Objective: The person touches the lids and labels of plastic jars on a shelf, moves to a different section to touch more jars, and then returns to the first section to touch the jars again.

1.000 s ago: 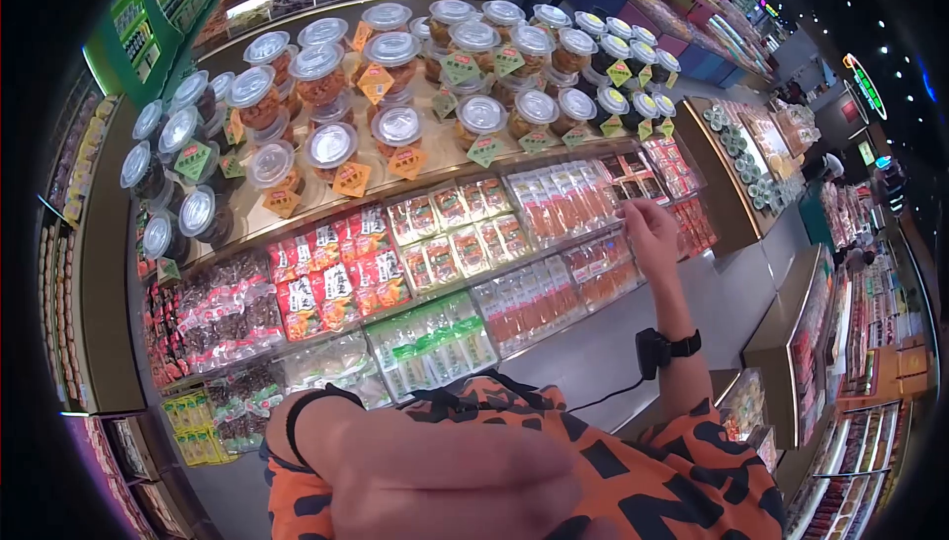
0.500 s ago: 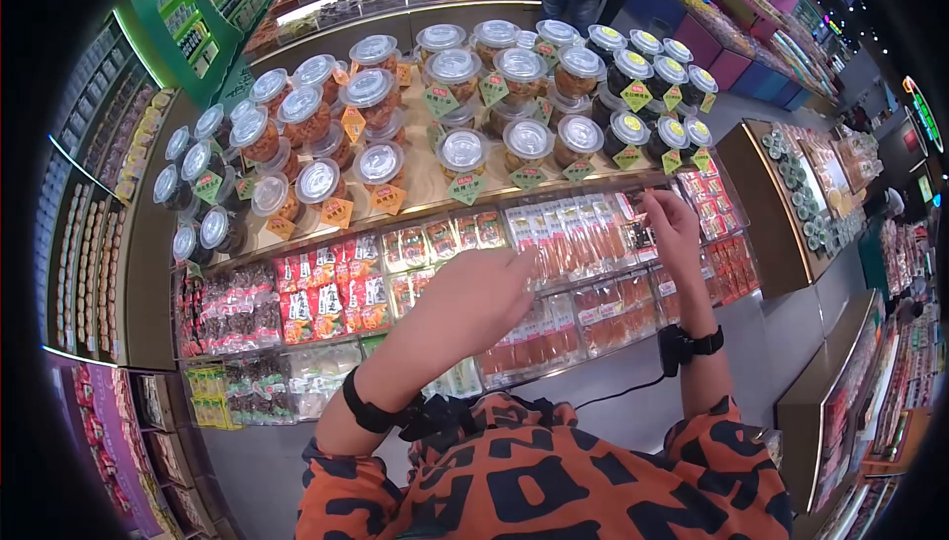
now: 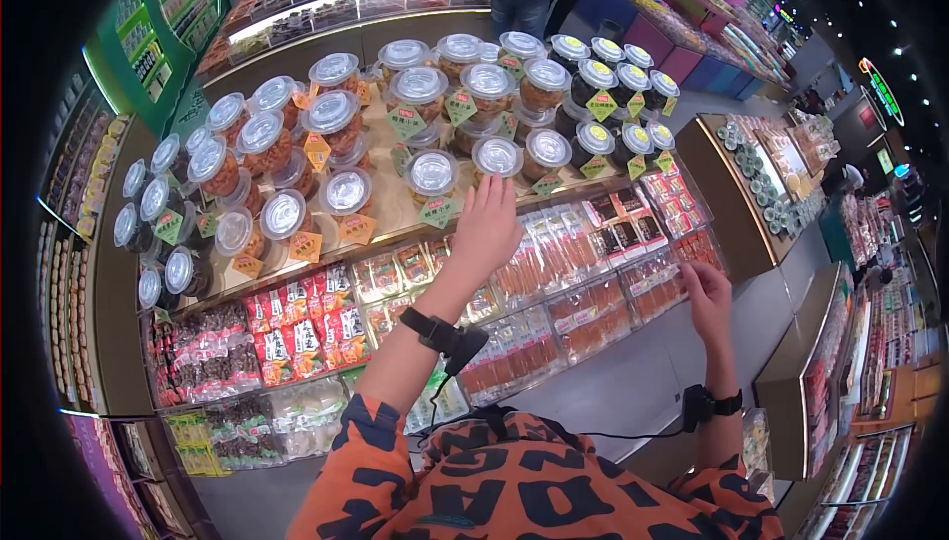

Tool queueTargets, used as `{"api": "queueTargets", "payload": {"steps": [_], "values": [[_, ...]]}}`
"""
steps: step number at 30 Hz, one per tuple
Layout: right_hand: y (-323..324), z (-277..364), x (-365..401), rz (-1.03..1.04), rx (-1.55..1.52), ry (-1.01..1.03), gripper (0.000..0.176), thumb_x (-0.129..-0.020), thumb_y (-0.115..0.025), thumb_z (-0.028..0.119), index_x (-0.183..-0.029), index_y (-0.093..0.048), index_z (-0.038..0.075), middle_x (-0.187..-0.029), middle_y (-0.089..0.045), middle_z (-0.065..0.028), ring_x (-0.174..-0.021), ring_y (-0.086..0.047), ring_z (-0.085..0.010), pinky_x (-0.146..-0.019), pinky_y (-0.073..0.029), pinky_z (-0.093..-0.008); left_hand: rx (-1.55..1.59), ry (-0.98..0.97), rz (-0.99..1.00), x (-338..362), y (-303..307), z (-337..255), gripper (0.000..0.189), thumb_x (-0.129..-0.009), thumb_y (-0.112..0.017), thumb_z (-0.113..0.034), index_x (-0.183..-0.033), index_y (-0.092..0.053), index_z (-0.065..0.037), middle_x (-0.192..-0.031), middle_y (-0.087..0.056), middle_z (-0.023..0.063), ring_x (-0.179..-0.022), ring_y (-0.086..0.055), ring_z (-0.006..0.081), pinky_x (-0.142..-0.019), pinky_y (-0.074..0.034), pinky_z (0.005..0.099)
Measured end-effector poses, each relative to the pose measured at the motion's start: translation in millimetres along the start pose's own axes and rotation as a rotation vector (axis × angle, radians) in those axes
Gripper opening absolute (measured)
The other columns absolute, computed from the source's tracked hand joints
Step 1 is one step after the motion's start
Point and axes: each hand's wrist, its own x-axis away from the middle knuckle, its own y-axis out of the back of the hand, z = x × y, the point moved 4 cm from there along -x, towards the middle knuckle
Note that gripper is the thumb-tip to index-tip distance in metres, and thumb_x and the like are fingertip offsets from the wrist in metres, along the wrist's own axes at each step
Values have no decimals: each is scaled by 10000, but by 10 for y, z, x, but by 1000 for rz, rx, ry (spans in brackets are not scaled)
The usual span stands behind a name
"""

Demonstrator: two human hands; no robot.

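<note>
Jar (image 3: pixel 494 156) at the shelf's front edge sits just beyond the left hand (image 3: pixel 484 228), which is spread open and empty. The right hand (image 3: pixel 708 298), loosely open and empty, is near the packets (image 3: pixel 593 305).

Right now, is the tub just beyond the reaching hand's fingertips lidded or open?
Lidded: the tub just above the left hand is capped with clear plastic.

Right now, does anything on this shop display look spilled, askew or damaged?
Nothing stands out. The lidded tubs sit upright, lids on; the packets lie in rows; the left hand and right hand are empty.
</note>
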Motion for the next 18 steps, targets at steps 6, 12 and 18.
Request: {"api": "queueTargets", "payload": {"steps": [6, 12, 18], "values": [[262, 201, -378, -30, 72, 65, 197, -932, -628, 139, -987, -658, -48, -812, -661, -20, -716, -589, -62, -656, -467, -207, -71, 69, -35, -364, -315, 37, 639, -884, -565, -283, -1389, -376, 61, -1458, -348, 277, -1378, -316, 397, -1134, -244, 504], [-297, 647, -1640, 155, 224, 332, 206, -888, -671, 186, -957, -687, -7, -756, -669, -45, -700, -615, -85, -631, -483, -252, -136, 170, -121, -515, -477, 70, 610, -871, -567, -297, -1343, -445, 70, -1436, -393, 261, -1374, -331, 378, -1146, -220, 501], [-1252, 1012, -2994, 382, 293, 643, 250, -857, -658, 217, -976, -681, -2, -832, -690, -135, -760, -672, -247, -681, -520, -343, -238, 287, -58, -670, -477, 36, 466, -859, -564, -273, -1167, -579, 76, -1354, -481, 254, -1284, -436, 365, -1132, -244, 514]]}}
